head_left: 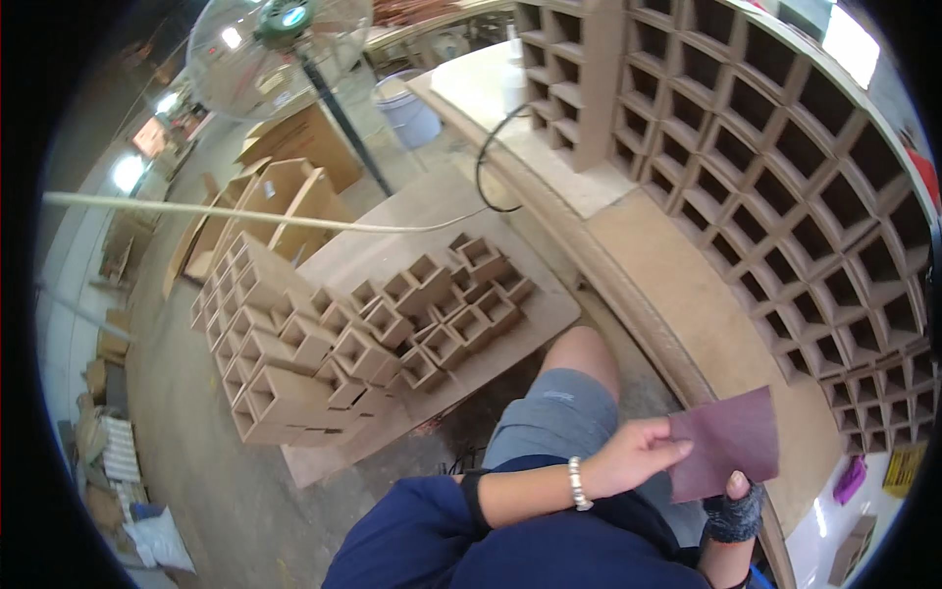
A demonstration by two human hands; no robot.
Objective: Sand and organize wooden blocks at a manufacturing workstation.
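A dark maroon sheet of sandpaper is held in front of me at the lower right, close to the workbench edge. My left hand, with a beaded bracelet on its wrist, pinches the sheet's left side between thumb and fingers. At the lower edge, my right hand wears a dark fingerless glove and grips the sheet, its thumb on the near face. The right fingers behind the sheet are hidden. To the right, a tall wall of stacked open brown boxes stands on the workbench.
Several more open boxes are stacked on a board on the floor at left. Beyond are a standing fan, a white bucket and cardboard. A pale hose and a black cable cross the space.
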